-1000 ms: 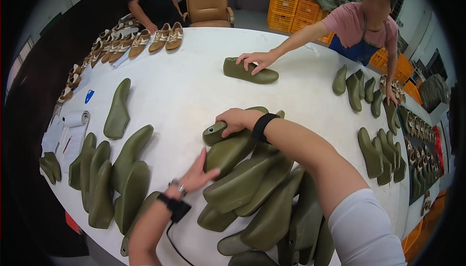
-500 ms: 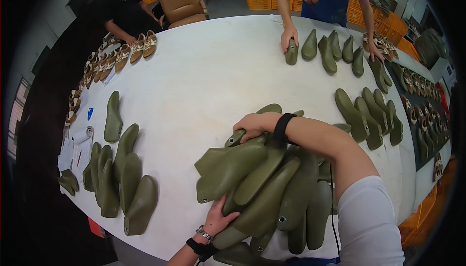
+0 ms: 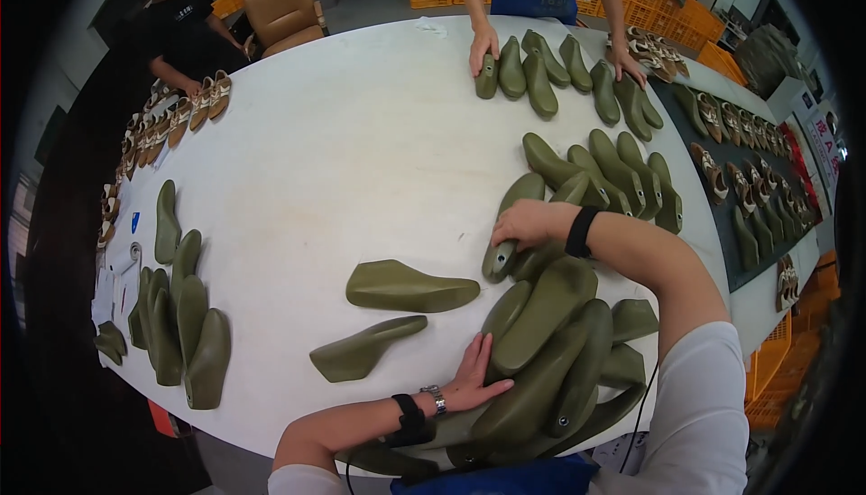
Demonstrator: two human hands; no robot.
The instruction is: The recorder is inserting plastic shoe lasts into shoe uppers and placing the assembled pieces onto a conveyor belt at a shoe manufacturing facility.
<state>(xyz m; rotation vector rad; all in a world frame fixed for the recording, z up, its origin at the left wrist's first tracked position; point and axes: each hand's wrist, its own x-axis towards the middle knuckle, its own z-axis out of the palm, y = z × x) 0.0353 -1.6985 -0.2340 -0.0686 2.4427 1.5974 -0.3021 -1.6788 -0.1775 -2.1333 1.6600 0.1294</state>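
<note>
Olive-green shoe lasts [image 3: 548, 319] lie heaped in front of me, overlapping at several angles. My right hand [image 3: 526, 224] is closed around one shoe last [image 3: 499, 265] at the heap's far end, its holed end toward me. Fingers spread, my left hand [image 3: 469, 379] rests against the heap's left side without gripping. Left of the heap, one loose last [image 3: 410, 286] lies on its side, and a second last [image 3: 368, 349] lies nearer me. Both are apart from the pile.
More lasts [image 3: 189, 323] stand grouped on the white table [image 3: 271, 197] at left, and another row [image 3: 622, 175] at far right. Across the table, a co-worker's hands [image 3: 484, 48] handle lasts. Brown-and-white shoes [image 3: 180, 118] line the far left; another person [image 3: 185, 35] stands there.
Two lasts from the heap now lie separately to its left. My right hand has moved right with a last. My left hand has opened flatter against the pile. The head view has shifted.
</note>
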